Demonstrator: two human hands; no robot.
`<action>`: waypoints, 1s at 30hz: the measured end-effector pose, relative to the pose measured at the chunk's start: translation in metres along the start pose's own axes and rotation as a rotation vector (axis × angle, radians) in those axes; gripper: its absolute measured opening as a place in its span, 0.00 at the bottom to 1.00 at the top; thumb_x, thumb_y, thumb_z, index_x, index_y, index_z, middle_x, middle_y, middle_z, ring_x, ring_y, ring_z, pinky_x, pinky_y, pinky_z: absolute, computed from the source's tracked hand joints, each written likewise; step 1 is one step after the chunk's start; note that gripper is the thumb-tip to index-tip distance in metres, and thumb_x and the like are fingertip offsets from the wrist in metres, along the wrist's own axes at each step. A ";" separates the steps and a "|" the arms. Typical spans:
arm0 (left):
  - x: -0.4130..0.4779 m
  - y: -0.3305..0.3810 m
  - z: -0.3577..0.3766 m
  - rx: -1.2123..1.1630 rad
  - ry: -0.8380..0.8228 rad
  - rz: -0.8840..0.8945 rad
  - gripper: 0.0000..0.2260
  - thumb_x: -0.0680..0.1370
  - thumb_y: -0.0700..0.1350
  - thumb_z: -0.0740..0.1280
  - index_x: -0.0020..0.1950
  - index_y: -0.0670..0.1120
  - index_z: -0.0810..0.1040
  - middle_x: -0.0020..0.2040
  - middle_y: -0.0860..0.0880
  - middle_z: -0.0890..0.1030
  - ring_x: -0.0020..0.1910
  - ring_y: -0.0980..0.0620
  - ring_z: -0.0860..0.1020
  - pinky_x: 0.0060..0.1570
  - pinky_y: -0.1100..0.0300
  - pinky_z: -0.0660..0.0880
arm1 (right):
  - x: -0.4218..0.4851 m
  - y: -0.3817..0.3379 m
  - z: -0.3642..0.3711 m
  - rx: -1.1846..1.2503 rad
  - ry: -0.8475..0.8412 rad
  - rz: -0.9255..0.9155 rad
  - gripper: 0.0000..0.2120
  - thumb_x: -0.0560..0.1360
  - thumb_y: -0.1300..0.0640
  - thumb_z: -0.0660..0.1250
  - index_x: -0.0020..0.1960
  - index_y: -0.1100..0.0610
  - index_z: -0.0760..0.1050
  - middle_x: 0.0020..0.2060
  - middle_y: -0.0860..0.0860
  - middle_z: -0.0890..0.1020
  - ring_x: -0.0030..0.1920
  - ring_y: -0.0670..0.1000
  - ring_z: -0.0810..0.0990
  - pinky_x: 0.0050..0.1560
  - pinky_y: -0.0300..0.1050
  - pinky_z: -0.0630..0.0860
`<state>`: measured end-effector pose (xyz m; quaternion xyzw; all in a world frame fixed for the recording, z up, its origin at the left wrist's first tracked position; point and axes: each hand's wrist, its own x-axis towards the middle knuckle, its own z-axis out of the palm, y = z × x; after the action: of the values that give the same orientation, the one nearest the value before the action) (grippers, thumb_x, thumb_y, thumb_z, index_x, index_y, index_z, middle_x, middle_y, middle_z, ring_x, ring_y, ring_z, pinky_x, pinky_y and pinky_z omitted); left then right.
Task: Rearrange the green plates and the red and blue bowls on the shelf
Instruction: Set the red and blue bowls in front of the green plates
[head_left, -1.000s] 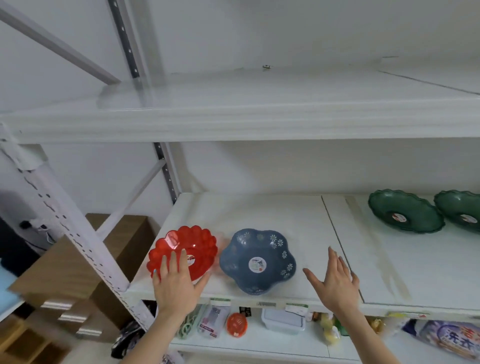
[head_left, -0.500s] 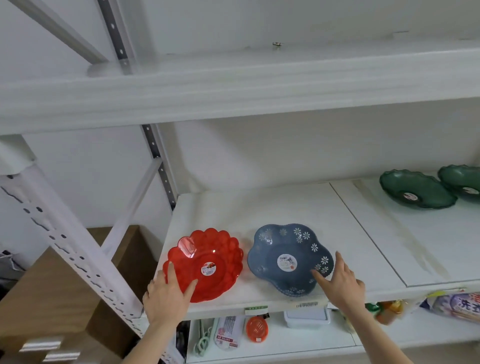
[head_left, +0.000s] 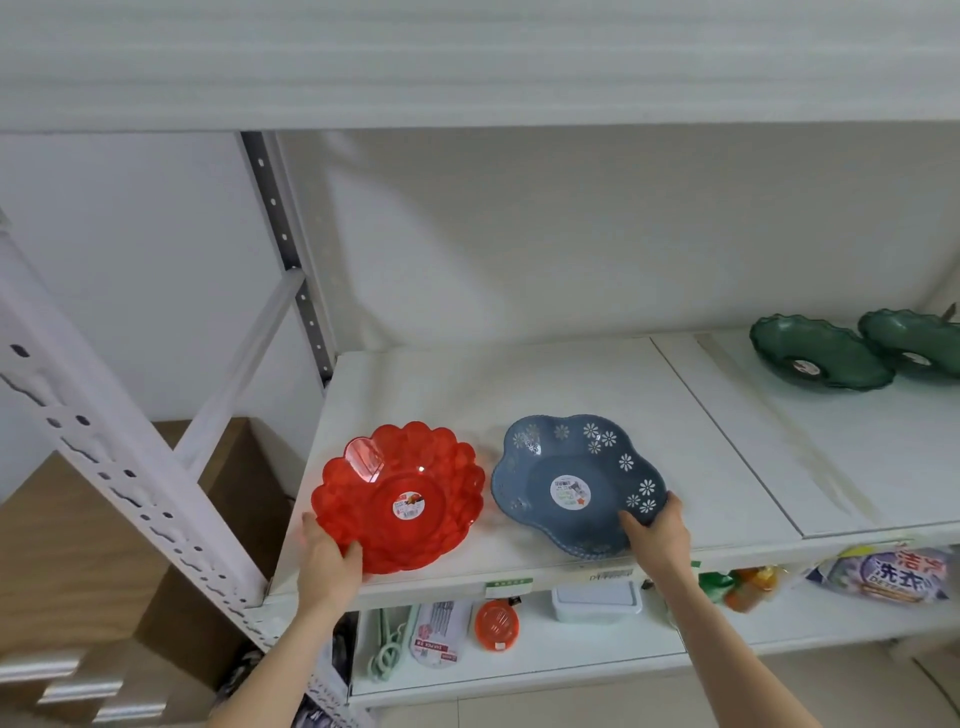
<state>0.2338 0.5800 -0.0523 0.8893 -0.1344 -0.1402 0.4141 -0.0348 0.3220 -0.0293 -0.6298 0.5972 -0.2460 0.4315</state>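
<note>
A clear red scalloped bowl (head_left: 410, 483) sits at the front left of the white shelf (head_left: 582, 384). My left hand (head_left: 327, 564) grips its near left rim, thumb over the edge. Right beside it lies a blue flower-shaped bowl (head_left: 566, 462) with white daisies. My right hand (head_left: 657, 540) holds its near right rim. Two dark green scalloped plates (head_left: 815, 353) (head_left: 914, 345) rest side by side at the back right of the same shelf, untouched.
A perforated white upright (head_left: 119, 467) slants past at the left, with a brown cardboard box (head_left: 83, 561) behind it. The shelf below carries an orange round item (head_left: 497, 625), a lidded box (head_left: 596, 603) and a detergent bag (head_left: 893, 574). Another shelf board hangs overhead.
Both hands reached forward from open and closed on the bowls' near rims. The view dropped and moved closer to the shelf.
</note>
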 end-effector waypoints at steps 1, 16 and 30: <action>0.003 -0.002 0.001 -0.042 -0.005 -0.057 0.29 0.79 0.43 0.63 0.76 0.39 0.56 0.65 0.39 0.73 0.58 0.35 0.78 0.58 0.42 0.77 | 0.001 0.000 0.001 0.012 -0.002 0.025 0.25 0.74 0.61 0.67 0.68 0.62 0.62 0.51 0.58 0.77 0.50 0.62 0.77 0.47 0.52 0.76; -0.012 0.006 -0.009 -0.405 -0.154 -0.216 0.09 0.80 0.42 0.62 0.60 0.50 0.71 0.59 0.42 0.79 0.54 0.39 0.81 0.47 0.50 0.81 | 0.002 -0.002 -0.007 0.099 0.040 0.078 0.13 0.71 0.65 0.64 0.55 0.65 0.69 0.45 0.63 0.81 0.41 0.62 0.82 0.26 0.42 0.74; -0.074 0.080 0.000 -0.392 -0.177 -0.146 0.14 0.80 0.41 0.63 0.65 0.48 0.69 0.60 0.43 0.78 0.56 0.39 0.80 0.42 0.56 0.78 | 0.008 -0.003 -0.089 0.154 0.108 0.051 0.14 0.70 0.64 0.65 0.55 0.63 0.69 0.43 0.60 0.80 0.41 0.62 0.82 0.31 0.44 0.75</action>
<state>0.1553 0.5567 0.0199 0.7835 -0.0757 -0.2706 0.5543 -0.1048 0.2915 0.0167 -0.5651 0.6147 -0.3139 0.4519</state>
